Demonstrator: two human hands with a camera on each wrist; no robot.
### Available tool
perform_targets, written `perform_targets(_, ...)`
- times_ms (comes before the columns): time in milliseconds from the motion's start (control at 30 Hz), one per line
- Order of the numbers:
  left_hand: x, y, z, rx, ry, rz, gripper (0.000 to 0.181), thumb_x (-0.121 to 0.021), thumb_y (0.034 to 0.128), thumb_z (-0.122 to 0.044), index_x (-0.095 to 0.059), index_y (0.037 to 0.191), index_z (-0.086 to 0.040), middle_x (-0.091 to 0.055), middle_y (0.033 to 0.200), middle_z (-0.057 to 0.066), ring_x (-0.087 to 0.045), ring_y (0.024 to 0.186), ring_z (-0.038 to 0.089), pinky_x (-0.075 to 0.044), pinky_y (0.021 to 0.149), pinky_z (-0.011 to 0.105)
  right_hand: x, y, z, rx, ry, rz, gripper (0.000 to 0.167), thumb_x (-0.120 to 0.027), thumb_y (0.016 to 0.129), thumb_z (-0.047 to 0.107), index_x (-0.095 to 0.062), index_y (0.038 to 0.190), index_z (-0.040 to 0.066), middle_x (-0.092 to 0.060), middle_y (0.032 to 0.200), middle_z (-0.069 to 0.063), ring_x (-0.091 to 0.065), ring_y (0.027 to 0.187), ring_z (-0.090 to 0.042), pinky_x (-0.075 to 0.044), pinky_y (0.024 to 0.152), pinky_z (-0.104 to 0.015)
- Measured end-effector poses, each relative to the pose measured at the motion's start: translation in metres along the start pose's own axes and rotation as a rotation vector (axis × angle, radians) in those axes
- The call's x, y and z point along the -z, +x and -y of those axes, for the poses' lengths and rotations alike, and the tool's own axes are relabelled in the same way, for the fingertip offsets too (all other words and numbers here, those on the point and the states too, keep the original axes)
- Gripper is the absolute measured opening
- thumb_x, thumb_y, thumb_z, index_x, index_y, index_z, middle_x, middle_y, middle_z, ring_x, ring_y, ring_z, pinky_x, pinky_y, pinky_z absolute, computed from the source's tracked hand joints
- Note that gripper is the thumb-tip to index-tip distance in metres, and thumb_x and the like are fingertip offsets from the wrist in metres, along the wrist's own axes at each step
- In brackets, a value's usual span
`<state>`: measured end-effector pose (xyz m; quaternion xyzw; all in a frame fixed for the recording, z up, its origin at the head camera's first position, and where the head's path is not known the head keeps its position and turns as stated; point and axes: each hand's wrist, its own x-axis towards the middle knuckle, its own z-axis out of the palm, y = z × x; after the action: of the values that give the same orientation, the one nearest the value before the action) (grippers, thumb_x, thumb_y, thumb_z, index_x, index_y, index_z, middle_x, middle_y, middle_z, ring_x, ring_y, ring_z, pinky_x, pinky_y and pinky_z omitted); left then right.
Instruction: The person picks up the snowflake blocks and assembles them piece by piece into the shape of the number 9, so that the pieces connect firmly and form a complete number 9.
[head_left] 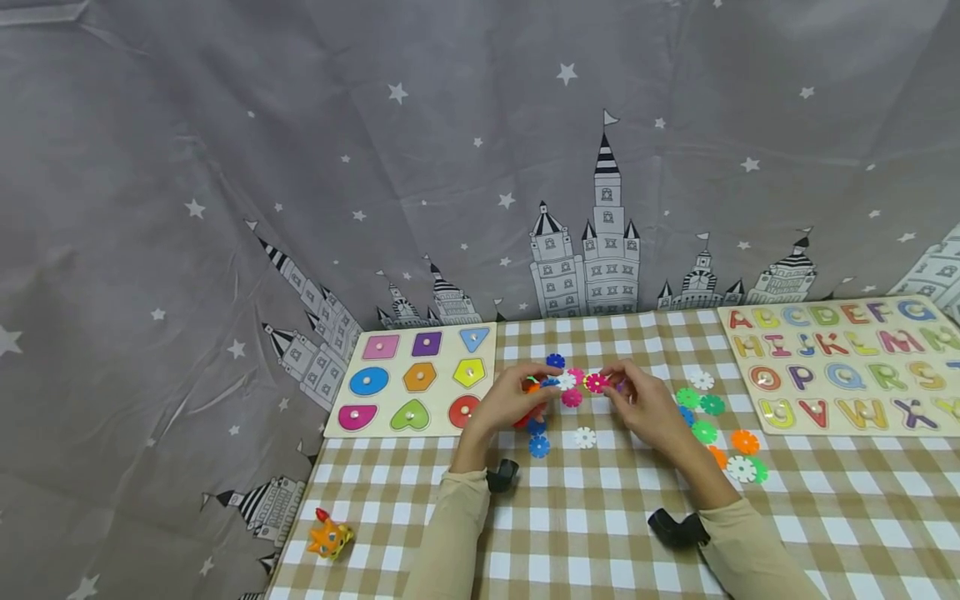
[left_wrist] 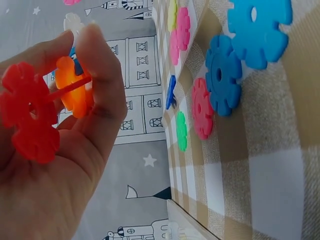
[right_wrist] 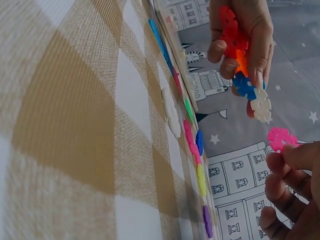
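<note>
I hold a chain of joined, notched plastic discs (right_wrist: pixel 241 62), running red, orange, blue and white, up off the brown-and-white checked tabletop (head_left: pixel 585 517). Its white end faces a single pink notched plastic disc (right_wrist: pixel 281 139), also raised, and the two are near but apart.

Beyond and around them lie loose flower-like discs: a white one (head_left: pixel 585 437) nearer me, a blue one (head_left: pixel 538 447) beside it to the left, and pink, yellow and purple ones crowding just behind my fingers. A mixed green, orange, white and blue group (head_left: pixel 705 432) sits near my right forearm. Farther out are a pale wooden shape board (head_left: pixel 393 363), a wooden alphabet board (head_left: pixel 817 360) and a small orange toy figure (head_left: pixel 330 535), with a grey castle-print curtain (head_left: pixel 480 67) behind.

My hands reach in from both sides: the left (head_left: pixel 512 400) grips the chain between thumb and fingers; the right (head_left: pixel 647 408) pinches the pink disc, its other fingers bent.

From my head view, my left hand covers part of the chain; the alphabet board runs off the right edge. The white end blurs behind my fingertips in the left wrist view.
</note>
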<state>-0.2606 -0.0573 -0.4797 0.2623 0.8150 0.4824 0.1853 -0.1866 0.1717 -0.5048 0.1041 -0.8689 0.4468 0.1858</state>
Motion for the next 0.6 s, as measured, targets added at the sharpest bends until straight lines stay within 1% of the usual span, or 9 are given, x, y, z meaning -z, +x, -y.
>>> perform_targets(133, -0.0015, 0.0, -0.0013, 0.017, -0.032, 0.017, 0.032, -0.07, 0.0912, -0.023, -0.068, 0.122, -0.014, -0.065, 0.104, 0.01, -0.064, 0.052, 0.019, -0.056, 0.056, 0.032, -0.0011, -0.0005, 0.0, 0.013, 0.012, -0.004, 0.02, -0.07, 0.087, -0.001, -0.063, 0.104, 0.006, -0.065, 0.082, -0.003, -0.051, 0.067, -0.01, -0.044, 0.058, -0.022)
perform_targets(200, -0.0021, 0.0005, -0.002, 0.02, -0.029, 0.025, 0.032, -0.07, 0.0914, -0.022, -0.068, 0.123, -0.014, -0.062, 0.108, 0.007, -0.064, 0.052, 0.017, -0.056, 0.055, 0.032, -0.0018, -0.0005, -0.0001, 0.022, 0.021, 0.004, 0.021, -0.07, 0.086, -0.001, -0.063, 0.104, 0.007, -0.065, 0.082, -0.003, -0.051, 0.067, -0.009, -0.045, 0.058, -0.022)
perform_targets(300, -0.0029, 0.0007, -0.0033, 0.027, -0.011, 0.032, 0.033, -0.071, 0.0908, -0.021, -0.068, 0.123, -0.013, -0.061, 0.102, 0.008, -0.064, 0.053, 0.016, -0.056, 0.056, 0.031, -0.0023, -0.0007, 0.0011, 0.034, 0.023, 0.018, 0.023, -0.071, 0.085, -0.003, -0.062, 0.104, 0.008, -0.064, 0.082, -0.002, -0.051, 0.067, -0.009, -0.045, 0.059, -0.022)
perform_targets(333, -0.0031, 0.0007, -0.0039, 0.026, 0.003, 0.03, 0.034, -0.072, 0.0903, -0.022, -0.068, 0.123, -0.014, -0.061, 0.1, 0.007, -0.064, 0.053, 0.016, -0.056, 0.059, 0.029, -0.0025, -0.0007, 0.0016, 0.039, 0.024, 0.024, 0.023, -0.071, 0.085, -0.003, -0.062, 0.104, 0.008, -0.064, 0.082, -0.002, -0.05, 0.067, -0.009, -0.045, 0.059, -0.022)
perform_targets(400, -0.0036, 0.0005, -0.0056, 0.019, 0.042, 0.022, 0.035, -0.073, 0.089, -0.023, -0.068, 0.123, -0.015, -0.061, 0.098, 0.004, -0.063, 0.061, 0.011, -0.054, 0.064, 0.025, -0.0026, -0.0009, 0.0028, 0.053, 0.023, 0.028, 0.024, -0.07, 0.085, -0.004, -0.062, 0.104, 0.008, -0.064, 0.081, -0.001, -0.05, 0.067, -0.008, -0.045, 0.059, -0.022)
perform_targets(533, -0.0048, 0.0007, -0.0077, -0.022, 0.094, 0.011, 0.035, -0.074, 0.088, -0.024, -0.07, 0.121, -0.014, -0.062, 0.094, 0.002, -0.06, 0.072, 0.008, -0.048, 0.072, 0.022, -0.0035, -0.0015, 0.004, 0.098, 0.026, 0.034, 0.024, -0.071, 0.085, -0.004, -0.063, 0.103, 0.008, -0.063, 0.079, -0.001, -0.05, 0.065, -0.007, -0.045, 0.058, -0.022)
perform_targets(600, -0.0053, 0.0006, -0.0079, -0.035, 0.086, 0.019, 0.034, -0.074, 0.0887, -0.023, -0.069, 0.121, -0.012, -0.062, 0.093, 0.004, -0.061, 0.07, 0.009, -0.05, 0.071, 0.023, -0.0037, -0.0019, 0.004, 0.117, 0.024, 0.033, 0.024, -0.071, 0.084, -0.005, -0.063, 0.102, 0.008, -0.063, 0.079, 0.0, -0.049, 0.065, -0.006, -0.045, 0.057, -0.021)
